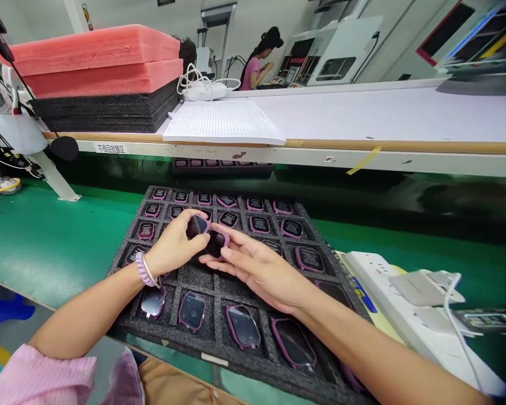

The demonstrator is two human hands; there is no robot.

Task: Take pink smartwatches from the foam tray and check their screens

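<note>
My left hand point(175, 242) is closed on a purple-framed smartwatch point(198, 226), its dark screen facing up. Close beside it, my right hand point(253, 261) grips a second purple smartwatch point(216, 243) between thumb and fingers. The two watches are almost touching; I cannot tell whether they meet. Both hands are held over a black foam tray point(200, 275) divided into square pockets. Many pockets hold similar purple watches, such as one at the front point(243, 326). Rear watches show white text on their screens, while the front ones look dark. My hands and forearms hide some middle pockets.
A white power strip point(377, 270) with a plugged charger point(421, 287) lies right of the tray on the green bench point(67, 242). Above the back runs a shelf point(362, 121) with pink foam blocks point(96, 56), papers point(225, 121) and a white cable. A co-worker point(257, 64) sits beyond.
</note>
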